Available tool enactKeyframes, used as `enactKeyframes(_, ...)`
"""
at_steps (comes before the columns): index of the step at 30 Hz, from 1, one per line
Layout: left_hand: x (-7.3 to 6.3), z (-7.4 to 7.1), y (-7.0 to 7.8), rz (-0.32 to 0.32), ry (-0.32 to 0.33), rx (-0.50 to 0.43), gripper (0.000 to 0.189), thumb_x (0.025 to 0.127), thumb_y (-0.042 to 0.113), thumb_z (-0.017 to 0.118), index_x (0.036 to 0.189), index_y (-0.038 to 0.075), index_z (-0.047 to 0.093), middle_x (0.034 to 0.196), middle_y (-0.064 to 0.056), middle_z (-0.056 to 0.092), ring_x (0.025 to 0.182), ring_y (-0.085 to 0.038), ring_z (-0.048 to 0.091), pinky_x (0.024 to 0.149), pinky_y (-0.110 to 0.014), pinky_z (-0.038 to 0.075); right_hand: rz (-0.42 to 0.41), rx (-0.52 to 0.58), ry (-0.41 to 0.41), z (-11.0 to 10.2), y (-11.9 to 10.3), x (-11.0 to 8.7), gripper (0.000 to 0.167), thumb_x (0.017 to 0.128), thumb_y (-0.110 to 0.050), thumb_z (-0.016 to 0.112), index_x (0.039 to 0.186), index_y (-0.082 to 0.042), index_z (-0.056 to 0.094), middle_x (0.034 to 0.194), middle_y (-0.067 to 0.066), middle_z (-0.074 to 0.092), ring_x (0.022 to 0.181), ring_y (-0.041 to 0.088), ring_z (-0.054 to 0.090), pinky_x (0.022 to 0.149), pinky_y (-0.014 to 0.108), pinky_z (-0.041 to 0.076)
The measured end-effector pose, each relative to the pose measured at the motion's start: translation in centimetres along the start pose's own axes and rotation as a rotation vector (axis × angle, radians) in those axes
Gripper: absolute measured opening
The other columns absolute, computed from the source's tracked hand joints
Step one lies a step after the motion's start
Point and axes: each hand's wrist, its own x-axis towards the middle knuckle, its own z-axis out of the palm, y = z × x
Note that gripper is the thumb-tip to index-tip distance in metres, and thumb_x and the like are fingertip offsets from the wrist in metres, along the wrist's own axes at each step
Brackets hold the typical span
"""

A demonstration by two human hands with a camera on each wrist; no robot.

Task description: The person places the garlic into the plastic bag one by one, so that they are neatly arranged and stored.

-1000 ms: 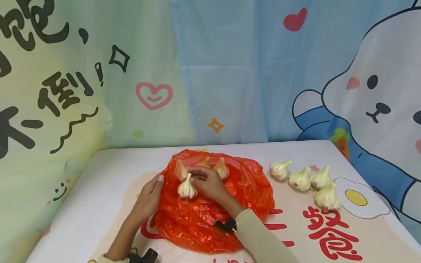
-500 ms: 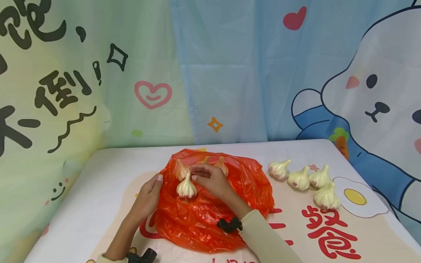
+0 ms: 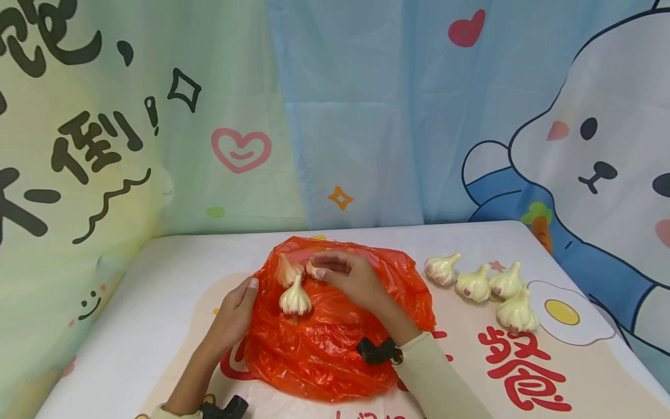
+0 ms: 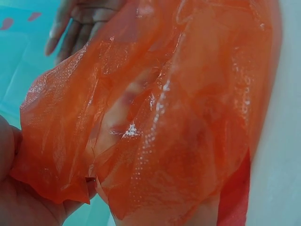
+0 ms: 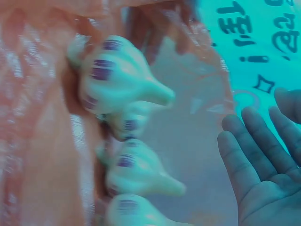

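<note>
A red plastic bag lies on the table with its mouth spread. My left hand pinches the bag's left edge; in the left wrist view its thumb and fingers hold the film. A pale garlic bulb sits at the mouth, and another garlic bulb shows behind it. My right hand hovers over the mouth, partly hiding a further bulb. The right wrist view shows this hand with straight fingers and a bare palm, apart from a row of several bulbs.
Several garlic bulbs lie in a group on the right side of the table, beyond the bag. The printed tablecloth reaches back to a cartoon curtain.
My right hand has drawn to the right, away from the front bulb, uncovering more of the bag mouth's left part. My left hand keeps its hold on the bag; the head view has shifted slightly.
</note>
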Motion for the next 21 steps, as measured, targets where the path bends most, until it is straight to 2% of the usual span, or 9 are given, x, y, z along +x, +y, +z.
enactKeyframes(5,0.0,0.0,0.1,-0.006,-0.003,0.000,0.057,0.106,0.044,0.030,0.148,0.007,0.038,0.136,-0.014,0.053,0.114,-0.030,0.056,0.097,-0.048,0.047,-0.026,-0.050,0.005,-1.1,-1.5,-0.4,0.024,0.094,-0.009,0.065,0.118,-0.004,0.068,0.115,0.009,0.067,0.108,0.027,0.064,0.083,0.031,0.055)
enactKeyframes(10,0.1,0.0,0.2,-0.009,-0.006,-0.004,0.057,0.106,0.045,0.030,0.148,0.008,0.038,0.136,-0.012,0.053,0.113,-0.030,0.056,0.096,-0.047,0.047,-0.091,-0.074,0.027,-2.7,-2.5,-0.9,0.024,0.094,-0.007,0.065,0.117,-0.003,0.068,0.114,0.010,0.068,0.106,0.027,0.064,0.088,0.031,0.053)
enactKeyframes(12,0.2,0.1,0.2,-0.012,-0.006,0.001,0.058,0.105,0.046,0.029,0.148,0.008,0.038,0.136,-0.013,0.053,0.114,-0.030,0.056,0.097,-0.048,0.047,-0.119,-0.072,0.050,-3.6,-2.5,-1.1,0.024,0.093,-0.004,0.065,0.117,-0.001,0.068,0.113,0.012,0.068,0.105,0.030,0.064,0.091,0.031,0.051)
enactKeyframes(15,0.2,0.1,0.2,-0.023,-0.003,0.010,0.059,0.105,0.046,0.029,0.149,0.008,0.037,0.137,-0.013,0.052,0.115,-0.030,0.055,0.097,-0.048,0.046,-0.114,-0.094,0.099,-5.4,-2.5,-1.6,0.024,0.093,-0.006,0.066,0.116,-0.002,0.068,0.111,0.011,0.068,0.104,0.030,0.064,0.090,0.030,0.052)
enactKeyframes(21,0.1,0.0,0.2,-0.031,-0.013,-0.011,0.058,0.105,0.047,0.030,0.149,0.009,0.036,0.138,-0.012,0.052,0.115,-0.030,0.056,0.095,-0.046,0.048,-0.068,-0.191,0.239,-8.7,-2.4,-2.8,0.026,0.095,-0.014,0.064,0.119,-0.005,0.067,0.113,0.009,0.068,0.105,0.019,0.064,0.089,0.025,0.051)
